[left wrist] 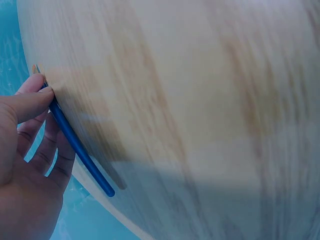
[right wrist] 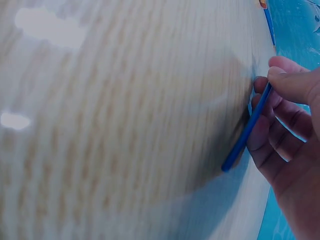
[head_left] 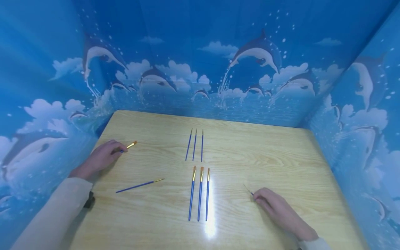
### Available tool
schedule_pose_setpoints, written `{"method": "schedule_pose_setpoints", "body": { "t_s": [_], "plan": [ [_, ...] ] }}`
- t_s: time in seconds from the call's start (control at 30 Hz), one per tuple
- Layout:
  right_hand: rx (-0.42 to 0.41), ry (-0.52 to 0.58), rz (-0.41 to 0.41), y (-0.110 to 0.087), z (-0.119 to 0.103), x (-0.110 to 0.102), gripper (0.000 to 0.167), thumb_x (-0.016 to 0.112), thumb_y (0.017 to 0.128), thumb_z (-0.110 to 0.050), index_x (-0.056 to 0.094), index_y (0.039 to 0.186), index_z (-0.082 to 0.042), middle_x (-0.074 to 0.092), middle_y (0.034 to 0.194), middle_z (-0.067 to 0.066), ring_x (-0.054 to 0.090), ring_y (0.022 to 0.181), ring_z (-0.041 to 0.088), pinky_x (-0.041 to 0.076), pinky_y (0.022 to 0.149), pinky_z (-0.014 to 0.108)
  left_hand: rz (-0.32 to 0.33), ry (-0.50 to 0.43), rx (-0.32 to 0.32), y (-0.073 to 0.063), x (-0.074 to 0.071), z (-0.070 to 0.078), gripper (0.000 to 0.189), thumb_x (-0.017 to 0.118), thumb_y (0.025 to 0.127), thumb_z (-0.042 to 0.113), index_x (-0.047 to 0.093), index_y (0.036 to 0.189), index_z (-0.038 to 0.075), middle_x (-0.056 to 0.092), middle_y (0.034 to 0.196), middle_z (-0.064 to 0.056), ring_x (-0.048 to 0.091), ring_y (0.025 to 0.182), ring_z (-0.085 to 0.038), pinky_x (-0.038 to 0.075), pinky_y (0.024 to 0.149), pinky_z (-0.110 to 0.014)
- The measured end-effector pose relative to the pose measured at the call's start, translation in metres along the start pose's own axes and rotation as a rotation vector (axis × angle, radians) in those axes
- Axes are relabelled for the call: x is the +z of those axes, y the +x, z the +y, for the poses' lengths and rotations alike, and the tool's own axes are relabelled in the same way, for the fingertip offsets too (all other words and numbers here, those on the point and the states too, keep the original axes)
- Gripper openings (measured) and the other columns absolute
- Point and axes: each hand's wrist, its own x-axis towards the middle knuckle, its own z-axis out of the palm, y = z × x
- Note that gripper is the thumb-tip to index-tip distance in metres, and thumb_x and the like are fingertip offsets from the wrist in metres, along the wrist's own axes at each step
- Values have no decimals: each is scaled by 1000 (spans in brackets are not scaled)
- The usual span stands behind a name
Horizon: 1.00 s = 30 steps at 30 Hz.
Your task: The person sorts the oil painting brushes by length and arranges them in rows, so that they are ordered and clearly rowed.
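Observation:
At the table's left side my left hand [head_left: 104, 155] pinches a blue-handled paintbrush [left wrist: 82, 147] between thumb and fingertips; its orange bristles point away to the right in the head view. Toward the front right, my right hand [head_left: 278, 210] pinches a thin blue paintbrush [right wrist: 245, 132], its fine tip pointing up and left. Mid-table, three wider brushes [head_left: 200, 194] with orange bristles lie side by side. Beyond them three thin brushes [head_left: 194, 146] form another row. A single thin brush [head_left: 137, 186] lies slanted in front of my left hand.
The wooden table [head_left: 265, 152] has light glare near its front middle. Blue curtains [head_left: 193, 45] printed with dolphins and clouds hang along the back, left and right sides. A dark band [head_left: 89, 200] sits at my left wrist.

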Motion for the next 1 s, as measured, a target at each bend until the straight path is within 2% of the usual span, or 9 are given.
{"method": "schedule_pose_setpoints", "body": {
  "t_s": [0.2, 0.33, 0.43, 0.5, 0.7, 0.83, 1.0],
  "plan": [
    [49, 9, -17, 2, 0, -1, 21, 71, 103, -9, 72, 114, -27, 73, 112, -18, 72, 103, 8, 64, 90, 29, 5, 2, 8, 0, 1, -1, 22, 62, 106, 2, 72, 125, 8, 66, 134, -25, 58, 132, -52, 45, 113, -72],
    [126, 67, -59, 6, -1, -5, 24, 73, 102, -8, 72, 119, -24, 72, 113, -14, 68, 100, 1, 62, 85, 26, 5, 7, 7, 1, 0, 0, 22, 63, 106, 3, 73, 125, 8, 66, 134, -24, 58, 132, -51, 46, 112, -72],
    [168, 140, -77, 10, -2, -8, 28, 72, 102, -6, 69, 126, -20, 73, 117, -8, 68, 100, 1, 61, 82, 23, 6, 9, 13, 1, 1, -2, 21, 64, 106, 3, 73, 125, 8, 67, 133, -24, 59, 131, -50, 46, 112, -72],
    [159, 204, -67, 14, -3, -9, 31, 71, 102, -3, 68, 130, -16, 74, 120, 0, 72, 100, 6, 63, 81, 24, 8, 9, 18, 1, 1, -2, 21, 64, 106, 3, 73, 125, 8, 67, 132, -23, 60, 131, -49, 47, 112, -71],
    [39, 326, -20, 30, -10, -6, 36, 69, 102, 2, 64, 137, -5, 72, 127, 18, 77, 97, 19, 66, 82, 25, 12, 10, 21, 1, 1, -3, 21, 64, 107, 3, 73, 125, 8, 67, 133, -23, 59, 132, -50, 46, 113, -71],
    [60, 386, -18, 43, -15, -2, 32, 68, 105, -2, 64, 136, -5, 71, 130, 20, 77, 97, 21, 66, 84, 25, 20, 7, 32, 1, 1, -2, 21, 65, 106, 2, 73, 124, 8, 68, 131, -24, 60, 130, -50, 46, 112, -71],
    [85, 450, -26, 59, -19, 4, 25, 66, 107, -3, 66, 132, -4, 71, 124, 21, 77, 93, 24, 66, 80, 28, 45, 10, 71, 0, 1, -1, 20, 64, 105, 0, 74, 121, 7, 69, 128, -23, 61, 129, -50, 47, 112, -70]
  ]
}}
